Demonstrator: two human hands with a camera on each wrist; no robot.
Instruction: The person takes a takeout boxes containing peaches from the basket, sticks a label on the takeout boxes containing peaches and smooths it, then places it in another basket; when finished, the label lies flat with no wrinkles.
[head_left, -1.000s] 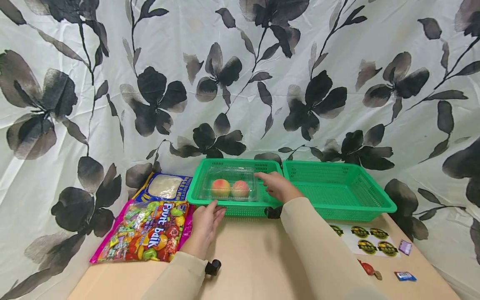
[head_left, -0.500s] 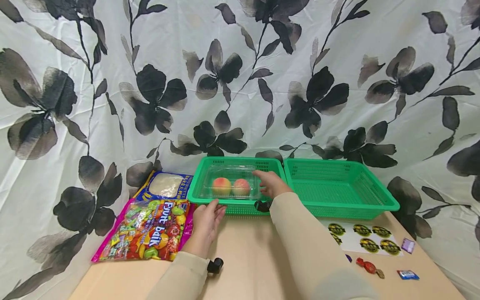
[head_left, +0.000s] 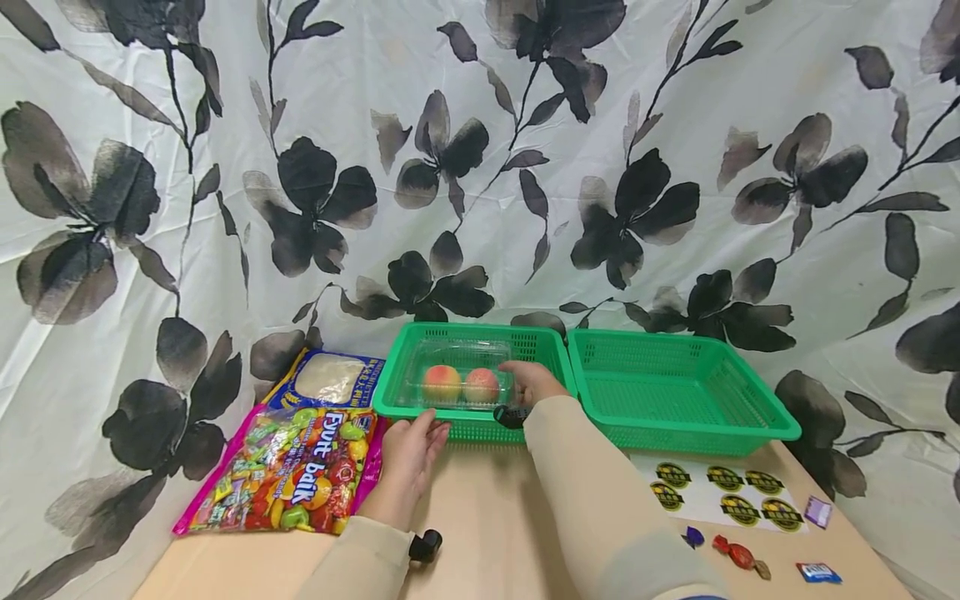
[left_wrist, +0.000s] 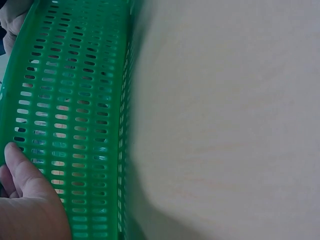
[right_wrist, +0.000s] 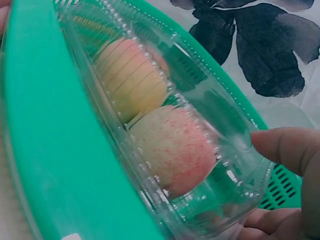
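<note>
A clear plastic clamshell (head_left: 457,383) with two peach-coloured fruits lies in the left green basket (head_left: 390,393). My right hand (head_left: 525,379) grips the clamshell's right end. In the right wrist view one finger (right_wrist: 285,150) lies on the far side of the clamshell (right_wrist: 165,130) and others curl under its end. My left hand (head_left: 420,437) rests against the basket's front wall with relaxed fingers. In the left wrist view its thumb (left_wrist: 22,170) touches the slotted green wall (left_wrist: 70,100).
A second green basket (head_left: 750,417) adjoins the first on the right. A pink bag of fruit candy (head_left: 288,471) and a blue packet (head_left: 330,377) lie to the left. A sticker sheet (head_left: 712,483) and loose wrapped sweets (head_left: 738,557) lie at the right. Floral cloth hangs behind.
My right hand slid left inside the basket and closed on the right end of the clamshell. My left hand stayed at the basket's front wall.
</note>
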